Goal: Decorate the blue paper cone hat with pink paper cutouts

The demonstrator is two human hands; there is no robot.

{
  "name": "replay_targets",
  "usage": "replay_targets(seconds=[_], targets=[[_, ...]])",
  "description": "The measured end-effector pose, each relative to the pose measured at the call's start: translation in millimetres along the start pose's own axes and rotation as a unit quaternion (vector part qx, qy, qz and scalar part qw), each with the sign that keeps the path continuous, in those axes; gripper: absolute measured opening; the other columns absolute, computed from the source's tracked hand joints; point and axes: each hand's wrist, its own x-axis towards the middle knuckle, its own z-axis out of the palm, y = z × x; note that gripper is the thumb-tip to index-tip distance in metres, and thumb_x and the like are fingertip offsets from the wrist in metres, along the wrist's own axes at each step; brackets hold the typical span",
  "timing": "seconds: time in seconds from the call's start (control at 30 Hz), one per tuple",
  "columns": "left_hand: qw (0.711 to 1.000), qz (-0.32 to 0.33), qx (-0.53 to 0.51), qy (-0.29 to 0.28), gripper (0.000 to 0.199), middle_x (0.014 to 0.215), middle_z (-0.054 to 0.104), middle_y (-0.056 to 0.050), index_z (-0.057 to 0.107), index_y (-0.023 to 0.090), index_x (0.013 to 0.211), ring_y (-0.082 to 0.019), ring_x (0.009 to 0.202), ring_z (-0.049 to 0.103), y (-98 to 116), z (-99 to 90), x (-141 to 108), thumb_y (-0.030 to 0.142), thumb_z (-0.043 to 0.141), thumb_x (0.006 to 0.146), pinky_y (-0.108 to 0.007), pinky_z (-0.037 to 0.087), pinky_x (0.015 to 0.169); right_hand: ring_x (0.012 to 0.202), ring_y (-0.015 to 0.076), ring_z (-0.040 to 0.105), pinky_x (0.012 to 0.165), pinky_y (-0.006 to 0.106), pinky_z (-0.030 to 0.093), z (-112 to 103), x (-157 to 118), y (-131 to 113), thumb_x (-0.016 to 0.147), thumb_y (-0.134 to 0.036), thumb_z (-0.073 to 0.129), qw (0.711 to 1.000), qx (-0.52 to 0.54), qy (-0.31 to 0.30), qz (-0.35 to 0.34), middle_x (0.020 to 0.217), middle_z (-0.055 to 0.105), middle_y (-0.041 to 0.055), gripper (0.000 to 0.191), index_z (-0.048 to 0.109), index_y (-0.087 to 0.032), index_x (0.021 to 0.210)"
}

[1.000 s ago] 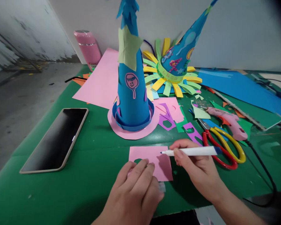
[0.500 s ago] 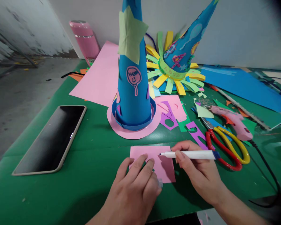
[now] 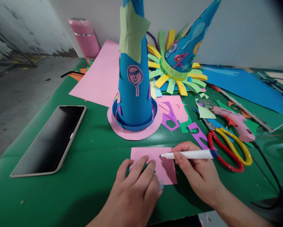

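A small square of pink paper (image 3: 166, 173) lies on the green table in front of me. My left hand (image 3: 136, 186) rests flat on its left half, fingers spread. Between the thumb and fingers of my right hand (image 3: 193, 170) is a white marker (image 3: 191, 154) with a blue end, its tip at the middle of the paper. Whether the tip touches is hard to see. Just beyond stands a tall blue paper cone hat (image 3: 135, 104) with a pink brim, a pale green star (image 3: 133, 31) and a pink balloon cutout (image 3: 135, 75).
Left of the paper lies a phone (image 3: 51, 138). Red-and-yellow scissors (image 3: 226, 145) and a pink glue gun (image 3: 236, 121) with its cord are at right. Behind stand a second cone hat (image 3: 186, 53) and a pink bottle (image 3: 84, 39). Purple paper scraps (image 3: 198, 135) lie nearby.
My right hand and the marker have shifted very slightly to the left and up. My left hand and the pink paper look unmoved.
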Motion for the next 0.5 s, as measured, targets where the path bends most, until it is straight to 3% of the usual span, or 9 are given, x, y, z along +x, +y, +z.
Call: replay_targets(seconds=[0.5], targets=[[1.000,0.006,0.004,0.010,0.023,0.101,0.068,-0.004,0.062,0.019,0.082,-0.022,0.100,0.056,0.3,2.3,-2.4,0.025,0.040,0.086,-0.039,0.030,0.088,0.047,0.0086,0.040,0.043,0.021,0.031,-0.1,0.4,-1.2,0.087,-0.023,0.045,1.000,-0.017,-0.010,-0.008,0.055,0.042,-0.0063,0.007,0.052,-0.021,0.085]])
